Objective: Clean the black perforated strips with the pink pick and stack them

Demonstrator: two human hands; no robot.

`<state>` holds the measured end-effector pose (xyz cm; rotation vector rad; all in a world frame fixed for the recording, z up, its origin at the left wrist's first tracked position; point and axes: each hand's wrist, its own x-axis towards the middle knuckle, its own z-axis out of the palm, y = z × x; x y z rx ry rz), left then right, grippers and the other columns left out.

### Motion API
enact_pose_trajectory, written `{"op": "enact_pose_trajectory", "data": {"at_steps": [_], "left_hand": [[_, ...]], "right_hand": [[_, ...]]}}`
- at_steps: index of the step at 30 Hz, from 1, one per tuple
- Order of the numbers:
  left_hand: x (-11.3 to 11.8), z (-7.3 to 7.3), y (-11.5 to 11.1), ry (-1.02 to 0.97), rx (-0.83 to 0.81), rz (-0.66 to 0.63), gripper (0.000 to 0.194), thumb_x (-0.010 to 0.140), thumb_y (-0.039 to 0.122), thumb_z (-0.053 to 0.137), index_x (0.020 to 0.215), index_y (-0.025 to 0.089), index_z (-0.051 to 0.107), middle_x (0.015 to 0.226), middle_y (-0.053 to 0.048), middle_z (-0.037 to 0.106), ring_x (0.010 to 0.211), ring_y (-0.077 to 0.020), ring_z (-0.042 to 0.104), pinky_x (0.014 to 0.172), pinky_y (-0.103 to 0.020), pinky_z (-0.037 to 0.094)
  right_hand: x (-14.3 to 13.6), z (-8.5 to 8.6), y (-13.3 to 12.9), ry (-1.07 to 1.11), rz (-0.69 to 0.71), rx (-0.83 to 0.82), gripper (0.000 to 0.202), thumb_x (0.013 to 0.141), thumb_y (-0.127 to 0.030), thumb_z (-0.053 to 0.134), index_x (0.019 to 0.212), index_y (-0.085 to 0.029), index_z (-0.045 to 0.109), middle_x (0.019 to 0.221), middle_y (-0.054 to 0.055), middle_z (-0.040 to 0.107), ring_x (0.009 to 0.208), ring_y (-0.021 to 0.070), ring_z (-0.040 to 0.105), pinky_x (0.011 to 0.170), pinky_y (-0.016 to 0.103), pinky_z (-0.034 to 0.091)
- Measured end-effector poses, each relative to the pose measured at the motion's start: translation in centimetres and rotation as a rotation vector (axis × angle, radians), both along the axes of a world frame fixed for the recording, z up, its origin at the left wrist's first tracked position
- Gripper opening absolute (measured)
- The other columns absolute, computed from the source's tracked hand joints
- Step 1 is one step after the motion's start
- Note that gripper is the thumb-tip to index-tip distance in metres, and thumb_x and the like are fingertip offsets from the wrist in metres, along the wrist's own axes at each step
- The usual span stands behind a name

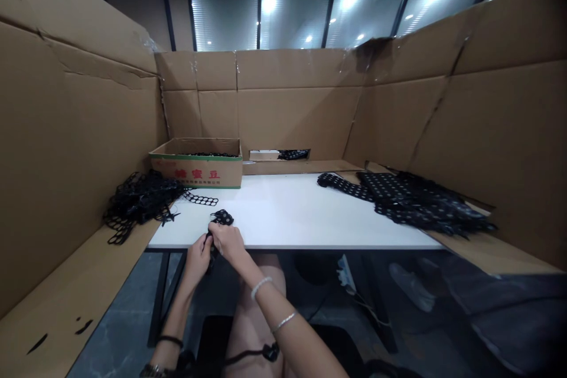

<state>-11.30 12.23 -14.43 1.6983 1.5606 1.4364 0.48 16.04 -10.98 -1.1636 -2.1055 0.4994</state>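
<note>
A small black piece with round pale spots [224,217] is held at the front left edge of the white table. My right hand [227,240] is closed on it, and part of it sticks out above the fingers. My left hand [200,253] pinches the same piece just to the left, and some of it hangs below the table edge between both hands. A tangled heap of black netting [144,198] lies at the left. On the right is a pile of black spotted strips [411,198].
An open cardboard box [197,171] with black material inside stands at the back left. Tall cardboard walls [296,115] surround the white table [283,212]; the back wall has a slot. A person's shoe [411,287] shows below right.
</note>
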Motion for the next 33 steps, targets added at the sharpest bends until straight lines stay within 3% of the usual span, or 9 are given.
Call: {"op": "enact_pose_trajectory", "data": {"at_steps": [5,8,13,15,19,23,26,30,33], "left_hand": [[-0.3,0.0,0.2,-0.07,-0.019,-0.062,0.04,0.081,0.05,0.042,0.08,0.014,0.06,0.072,-0.005,0.064,0.071,-0.0202,0.058,0.068,-0.029,0.043],[-0.5,0.0,0.2,-0.094,-0.034,-0.061,0.041,0.079,0.052,0.045,0.073,0.014,0.059,0.067,-0.004,0.062,0.067,-0.0194,0.056,0.066,-0.029,0.043],[-0.4,-0.1,0.0,-0.147,-0.086,-0.048,0.041,0.078,0.054,0.046,0.072,0.015,0.057,0.056,0.001,0.052,0.053,-0.0147,0.047,0.053,-0.024,0.036],[-0.2,-0.1,-0.1,-0.177,-0.123,-0.045,0.042,0.077,0.056,0.045,0.072,0.015,0.056,0.051,0.003,0.046,0.046,-0.0121,0.04,0.047,-0.023,0.03],[-0.2,0.0,-0.1,-0.187,-0.12,-0.033,0.043,0.076,0.057,0.046,0.07,0.015,0.055,0.051,0.004,0.044,0.045,-0.0112,0.037,0.046,-0.022,0.029],[-0.3,0.2,-0.1,-0.19,-0.097,-0.025,0.044,0.073,0.059,0.048,0.065,0.016,0.054,0.053,0.001,0.049,0.052,-0.0144,0.044,0.052,-0.025,0.034],[-0.4,0.3,0.0,-0.2,-0.101,-0.027,0.044,0.072,0.058,0.048,0.063,0.016,0.054,0.056,-0.001,0.054,0.056,-0.0166,0.048,0.057,-0.027,0.039],[-0.4,0.5,-0.1,-0.209,-0.119,-0.055,0.042,0.074,0.054,0.049,0.071,0.014,0.06,0.068,-0.006,0.063,0.067,-0.0201,0.055,0.067,-0.03,0.042],[-0.3,0.7,-0.2,-0.21,-0.125,-0.049,0.042,0.073,0.054,0.049,0.075,0.014,0.062,0.071,-0.007,0.065,0.071,-0.0216,0.056,0.069,-0.03,0.042]], "right_hand": [[1.7,0.1,2.6,0.449,0.083,-0.215,0.021,0.083,-0.024,0.027,0.065,-0.02,0.037,0.048,-0.006,0.036,0.042,0.0087,0.035,0.046,0.019,0.029],[2.5,0.0,3.6,0.681,0.131,-0.322,0.019,0.081,-0.033,0.029,0.066,-0.022,0.031,0.042,-0.01,0.022,0.035,0.0074,0.02,0.038,0.019,0.02],[2.6,-0.4,3.5,0.932,0.174,-0.419,0.032,0.08,-0.055,0.037,0.077,-0.023,0.035,0.045,-0.01,0.036,0.035,0.0056,0.017,0.037,0.018,0.016],[2.5,-0.3,3.2,0.972,0.2,-0.437,0.037,0.075,-0.057,0.048,0.078,-0.022,0.036,0.049,-0.009,0.043,0.037,0.0049,0.024,0.039,0.017,0.019],[2.6,0.0,2.6,0.953,0.284,-0.457,0.034,0.063,-0.043,0.07,0.072,-0.018,0.049,0.06,-0.002,0.057,0.049,0.0074,0.046,0.048,0.019,0.033],[2.8,0.1,2.4,0.962,0.33,-0.471,0.03,0.073,-0.044,0.056,0.075,-0.015,0.059,0.071,0.006,0.064,0.055,0.0115,0.055,0.052,0.022,0.038],[2.9,-0.2,2.6,1.025,0.307,-0.463,0.03,0.075,-0.042,0.04,0.076,-0.016,0.056,0.054,0.0,0.054,0.041,0.009,0.042,0.043,0.021,0.026],[3.0,-0.5,2.5,1.025,0.289,-0.461,0.015,0.069,-0.032,0.042,0.061,-0.019,0.044,0.043,-0.009,0.026,0.038,0.0054,0.017,0.042,0.02,0.011],[3.0,-0.4,2.3,0.966,0.326,-0.492,0.013,0.065,-0.027,0.043,0.055,-0.019,0.042,0.046,-0.007,0.025,0.04,0.0054,0.016,0.043,0.02,0.01]]}}
